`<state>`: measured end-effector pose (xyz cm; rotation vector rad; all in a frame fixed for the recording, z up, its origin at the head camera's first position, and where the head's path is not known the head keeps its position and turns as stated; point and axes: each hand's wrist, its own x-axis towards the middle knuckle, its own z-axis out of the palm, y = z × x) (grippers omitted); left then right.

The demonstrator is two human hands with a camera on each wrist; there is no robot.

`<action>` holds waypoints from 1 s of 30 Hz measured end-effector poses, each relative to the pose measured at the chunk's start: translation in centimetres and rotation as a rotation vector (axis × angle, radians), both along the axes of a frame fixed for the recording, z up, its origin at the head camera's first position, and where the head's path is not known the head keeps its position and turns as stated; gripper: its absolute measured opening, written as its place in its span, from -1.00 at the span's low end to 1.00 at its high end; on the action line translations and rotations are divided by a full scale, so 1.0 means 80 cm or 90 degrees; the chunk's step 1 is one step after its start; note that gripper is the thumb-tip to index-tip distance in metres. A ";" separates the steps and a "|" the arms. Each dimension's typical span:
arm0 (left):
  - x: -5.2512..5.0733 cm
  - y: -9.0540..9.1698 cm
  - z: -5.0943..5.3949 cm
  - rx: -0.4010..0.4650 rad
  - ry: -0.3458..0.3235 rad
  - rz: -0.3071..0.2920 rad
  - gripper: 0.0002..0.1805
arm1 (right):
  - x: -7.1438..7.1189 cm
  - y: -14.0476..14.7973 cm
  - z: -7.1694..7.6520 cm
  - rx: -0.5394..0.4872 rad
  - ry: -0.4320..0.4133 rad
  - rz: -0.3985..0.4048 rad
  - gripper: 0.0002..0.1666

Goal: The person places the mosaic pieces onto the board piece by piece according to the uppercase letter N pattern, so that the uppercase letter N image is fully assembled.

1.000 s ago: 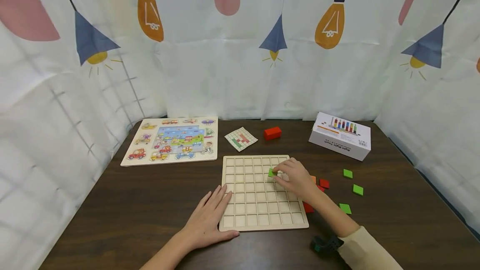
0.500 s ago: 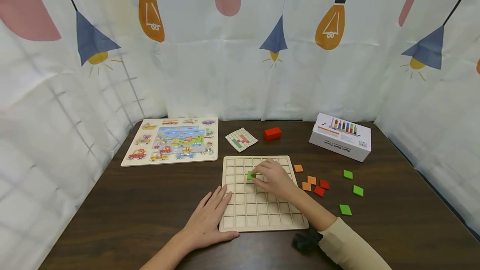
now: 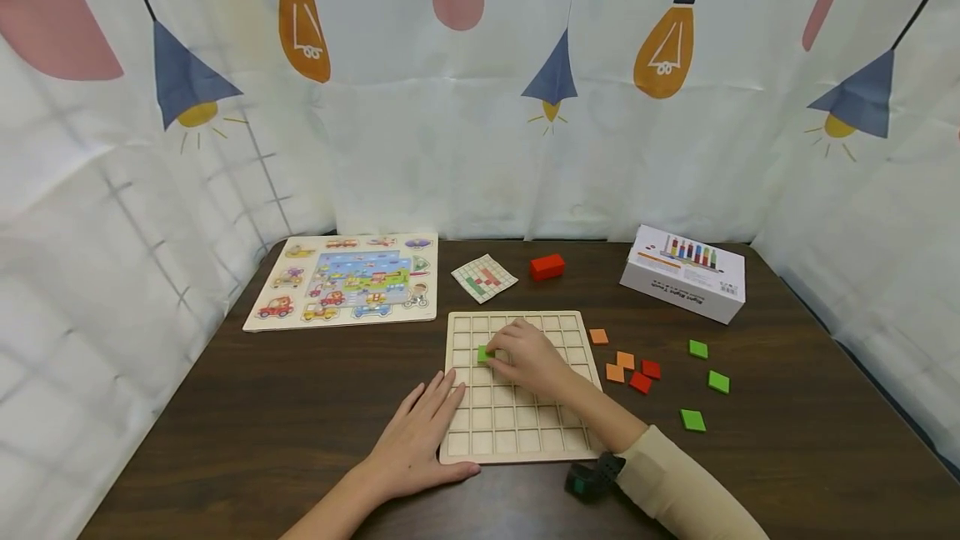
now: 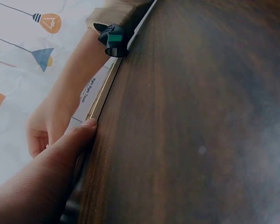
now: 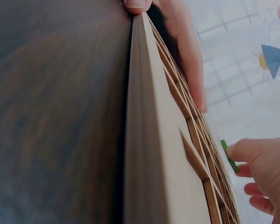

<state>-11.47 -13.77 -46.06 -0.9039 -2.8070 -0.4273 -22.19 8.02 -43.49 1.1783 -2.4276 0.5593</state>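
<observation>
A wooden grid board (image 3: 504,418) with square cells lies on the dark table. My right hand (image 3: 529,363) pinches a small green square tile (image 3: 482,354) over the board's left part, in an upper row. In the right wrist view the green tile (image 5: 229,157) stands tilted between thumb and fingers, just over the grid. My left hand (image 3: 416,438) rests at the board's lower left corner, fingers straight along the left edge. Its thumb (image 4: 79,138) touches the near edge of the board. The grid directly under my right hand is hidden.
Right of the board lie orange tiles (image 3: 615,373), red tiles (image 3: 641,382) and green tiles (image 3: 693,420). Behind it are a patterned card (image 3: 484,278), a red block (image 3: 547,267) and a white box (image 3: 684,273). A picture puzzle board (image 3: 345,282) lies at the back left.
My right hand has moved left across the board with the green tile, from its right part to its left part. The orange and red tiles have come into view. My left hand has stayed put.
</observation>
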 end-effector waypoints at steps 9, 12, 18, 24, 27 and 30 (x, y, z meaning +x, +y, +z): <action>0.000 0.001 0.001 0.003 0.001 -0.006 0.09 | -0.001 -0.001 -0.008 0.003 -0.029 0.005 -0.89; 0.000 0.001 0.002 0.007 -0.003 -0.008 0.08 | 0.000 -0.002 -0.010 -0.002 -0.055 0.002 -0.89; 0.000 0.000 0.001 0.017 0.002 -0.008 0.07 | -0.001 -0.005 -0.016 -0.017 -0.081 -0.015 -0.88; 0.000 -0.001 0.001 0.013 -0.003 -0.004 0.08 | -0.002 -0.007 -0.021 -0.041 -0.073 -0.012 -0.89; 0.000 -0.001 0.001 0.011 -0.015 -0.003 0.08 | -0.002 -0.007 -0.022 -0.050 -0.077 -0.011 -0.88; -0.001 0.000 0.001 0.008 -0.017 -0.002 0.09 | -0.003 -0.005 -0.024 -0.053 -0.086 -0.015 -0.88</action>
